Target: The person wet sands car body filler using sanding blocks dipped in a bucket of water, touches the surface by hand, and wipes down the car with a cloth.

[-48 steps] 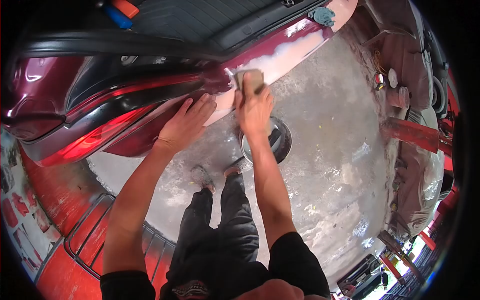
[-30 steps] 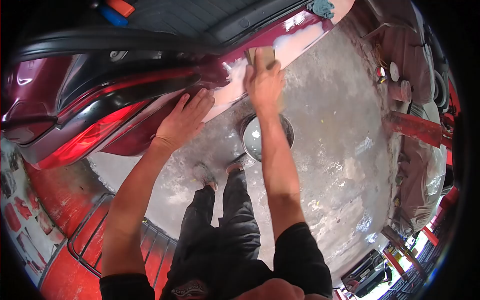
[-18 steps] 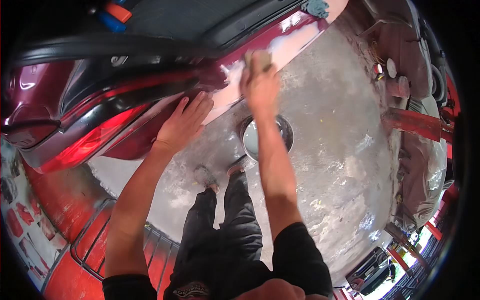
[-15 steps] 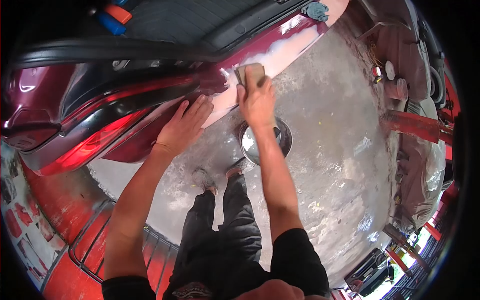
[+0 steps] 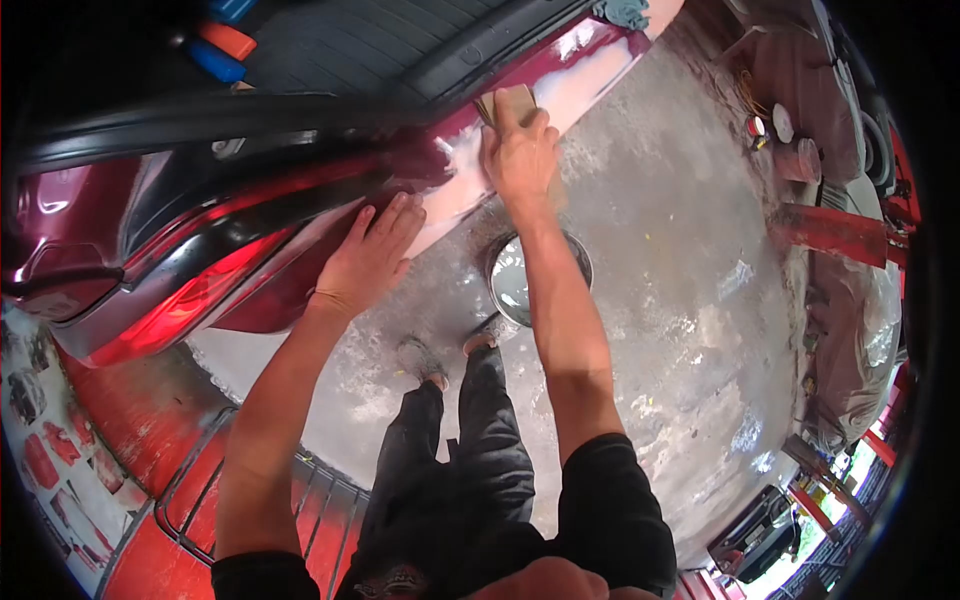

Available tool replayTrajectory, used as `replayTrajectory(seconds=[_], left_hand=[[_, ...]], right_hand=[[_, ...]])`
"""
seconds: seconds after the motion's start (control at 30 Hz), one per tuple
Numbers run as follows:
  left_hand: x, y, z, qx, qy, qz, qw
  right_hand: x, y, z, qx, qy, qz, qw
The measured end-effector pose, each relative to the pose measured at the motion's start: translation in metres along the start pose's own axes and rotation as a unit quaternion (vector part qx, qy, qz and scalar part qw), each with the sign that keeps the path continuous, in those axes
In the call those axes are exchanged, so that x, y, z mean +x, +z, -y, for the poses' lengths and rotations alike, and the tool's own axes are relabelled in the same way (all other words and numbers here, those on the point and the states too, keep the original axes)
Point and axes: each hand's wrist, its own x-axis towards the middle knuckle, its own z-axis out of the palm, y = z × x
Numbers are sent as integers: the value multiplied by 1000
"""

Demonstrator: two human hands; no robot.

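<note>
My right hand [image 5: 523, 165] presses a folded brown sheet of sandpaper [image 5: 510, 98] against the car's rear bumper [image 5: 590, 85]. Patches of pale filler or primer show through the bumper's dark red paint. My left hand [image 5: 368, 258] rests on the bumper to the left of the sandpaper, near the red tail light [image 5: 215, 285]; its fingers are stretched out and hold nothing. Below my right forearm, a round bucket [image 5: 508, 285] with whitish liquid stands on the floor, partly hidden by the arm.
A crumpled grey-blue cloth [image 5: 622, 12] lies at the bumper's far end. Orange and blue objects [image 5: 228, 42] sit in the car's open boot. A metal rack [image 5: 190, 500] is at lower left. Covered items [image 5: 850, 320] and a red beam [image 5: 830, 233] line the right side.
My right hand has slid the sandpaper up the bumper toward its upper edge. My left hand stays in place on the bumper. The whole view has shifted slightly.
</note>
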Motion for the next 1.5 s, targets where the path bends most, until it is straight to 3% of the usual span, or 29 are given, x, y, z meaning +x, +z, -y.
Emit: replayTrajectory(seconds=[0.03,0.07,0.17,0.37,0.4,0.5,0.63,0.8,0.93,1.03,1.07,1.2,1.37,1.5], left_hand=[[-2,-1,-1,-2,0,0,1000],[-3,-2,-3,-6,2,-2,1000],[-2,-2,-3,-11,4,3,1000],[-3,2,-3,-14,2,-5,1000],[0,2,-2,-10,1,-11,1000],[-3,0,-3,-12,0,-7,1000],[-2,0,-3,-11,0,-3,1000],[-1,0,-2,-16,0,1,1000],[-2,-3,-5,-19,4,19,1000],[0,-3,-2,-17,4,16,1000],[-2,-4,-2,-18,6,19,1000],[-2,-7,-2,-3,9,23,1000],[0,-8,-3,5,5,30,1000],[-3,-5,-3,2,6,23,1000]], right_hand=[[1,2,9,1,27,-9,1000],[-17,6,14,-45,12,14,999],[-69,-3,16,8,-49,4,999],[-33,-4,25,5,28,18,999],[-54,-1,29,-12,1,-7,1000],[-80,-19,30,71,11,57,996],[-36,-7,28,9,17,8,1000],[-78,-16,38,52,20,42,998],[-37,-16,40,23,45,73,996],[-78,-20,51,35,27,28,999],[-84,-20,45,51,28,56,997],[-36,-15,41,-3,18,52,998],[-85,-16,48,30,19,27,999],[-54,-15,40,2,13,31,999]])
